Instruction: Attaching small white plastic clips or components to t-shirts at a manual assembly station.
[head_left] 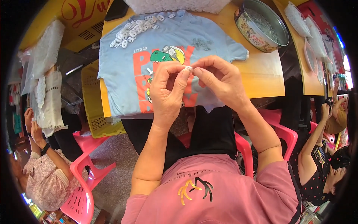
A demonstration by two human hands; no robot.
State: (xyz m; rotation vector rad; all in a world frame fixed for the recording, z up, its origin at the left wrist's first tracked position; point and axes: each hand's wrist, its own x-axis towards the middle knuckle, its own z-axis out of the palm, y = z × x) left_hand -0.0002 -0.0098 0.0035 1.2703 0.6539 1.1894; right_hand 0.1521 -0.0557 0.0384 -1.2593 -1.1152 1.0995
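Note:
My left hand (pixel 167 91) and my right hand (pixel 223 80) meet over a light blue T-shirt (pixel 119 74) spread on the table. Thumb and forefinger of each are pinched at a small white plastic piece (pixel 188 68), mostly covered by the fingertips. Whether my right fingers also hold a tiny metal part cannot be seen. Beyond my left hand, a heap of white oval plastic pieces (pixel 130 31) with holes lies on the shirt. A small pile of thin greyish metal pins or screws (pixel 201 44) lies farther to the right. One small white piece (pixel 150 70) rests alone beside my left hand.
A round tin (pixel 257 39) holding many small metal parts stands on the yellow table (pixel 261 74) at the far right. White bubble-wrap packing (pixel 175 5) is at the far edge. A yellow crate (pixel 95 100) stands left; people sit on both sides near pink chairs (pixel 84 179).

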